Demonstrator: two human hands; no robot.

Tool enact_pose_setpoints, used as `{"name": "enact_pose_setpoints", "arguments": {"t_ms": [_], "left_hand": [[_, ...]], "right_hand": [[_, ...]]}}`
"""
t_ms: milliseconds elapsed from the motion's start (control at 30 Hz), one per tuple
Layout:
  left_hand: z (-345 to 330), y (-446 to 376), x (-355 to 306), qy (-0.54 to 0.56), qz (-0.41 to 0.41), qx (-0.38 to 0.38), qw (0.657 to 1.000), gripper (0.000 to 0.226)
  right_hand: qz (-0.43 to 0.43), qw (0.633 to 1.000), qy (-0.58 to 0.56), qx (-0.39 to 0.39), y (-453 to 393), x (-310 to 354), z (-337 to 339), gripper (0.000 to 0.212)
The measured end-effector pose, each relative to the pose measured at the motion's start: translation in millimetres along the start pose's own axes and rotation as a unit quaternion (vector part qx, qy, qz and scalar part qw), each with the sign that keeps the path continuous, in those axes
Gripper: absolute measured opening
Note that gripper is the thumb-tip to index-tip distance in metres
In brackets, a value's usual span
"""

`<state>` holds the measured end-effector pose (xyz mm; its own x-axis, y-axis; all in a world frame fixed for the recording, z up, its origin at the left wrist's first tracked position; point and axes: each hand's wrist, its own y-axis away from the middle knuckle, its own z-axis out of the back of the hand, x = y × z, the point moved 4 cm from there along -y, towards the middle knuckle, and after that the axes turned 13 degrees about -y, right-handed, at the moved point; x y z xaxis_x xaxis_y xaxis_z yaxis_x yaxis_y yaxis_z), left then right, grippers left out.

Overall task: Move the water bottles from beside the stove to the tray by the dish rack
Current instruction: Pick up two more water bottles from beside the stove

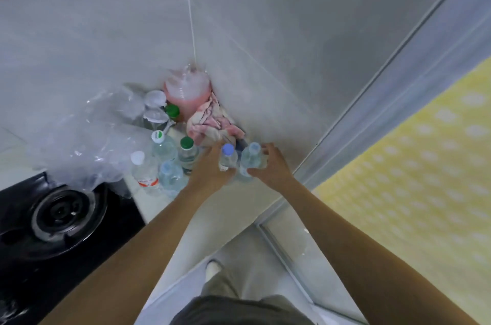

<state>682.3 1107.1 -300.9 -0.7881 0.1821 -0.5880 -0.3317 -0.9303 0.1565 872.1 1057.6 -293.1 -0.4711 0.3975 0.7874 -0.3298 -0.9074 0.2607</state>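
Clear bottles stand at 12 o'clock: left hand (212, 165) grips the blue-capped bottle (228, 157), right hand (268, 165) grips the pale-capped bottle (251, 157).

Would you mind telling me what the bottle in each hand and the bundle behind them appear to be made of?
The blue-capped bottle in the left hand and the pale-capped bottle in the right hand look like thin clear plastic: you can see through their glossy walls. The pink-and-white bundle looks like soft matte cloth, judging by its crumpled folds.
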Motion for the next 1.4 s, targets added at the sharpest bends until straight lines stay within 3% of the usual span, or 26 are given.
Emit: {"name": "enact_pose_setpoints", "arguments": {"t_ms": [133, 500, 867, 1067, 1300, 1400], "left_hand": [[-22.3, -24.5, 11.1, 0.006, 0.026, 0.026, 0.999, 0.064], [-22.0, 8.6, 27.9, -0.003, 0.053, -0.025, 0.998, 0.050], [3.3, 127.7, 96.1, -0.034, 0.207, -0.109, 0.972, 0.051], [-11.5, 142.7, 115.1, 0.106, 0.203, -0.138, 0.964, 0.058], [-46.1, 136.2, 132.8, 0.193, 0.284, -0.120, 0.932, 0.059], [-60.3, 130.4, 144.8, 0.215, 0.319, -0.090, 0.919, 0.049]], "right_hand": [[0.002, 0.999, 0.005, 0.044, -18.9, -1.9, -9.3, 0.046], [0.076, 0.994, 0.021, 0.070, -26.3, -9.9, -16.6, 0.061], [0.228, 0.948, 0.047, 0.218, 20.3, -2.6, -82.4, 0.058], [0.173, 0.963, -0.011, 0.208, 20.6, -21.8, -100.0, 0.056], [0.099, 0.974, -0.026, 0.200, 12.4, -48.7, -121.6, 0.057], [0.059, 0.979, -0.003, 0.194, 9.7, -62.4, -132.0, 0.059]]}}
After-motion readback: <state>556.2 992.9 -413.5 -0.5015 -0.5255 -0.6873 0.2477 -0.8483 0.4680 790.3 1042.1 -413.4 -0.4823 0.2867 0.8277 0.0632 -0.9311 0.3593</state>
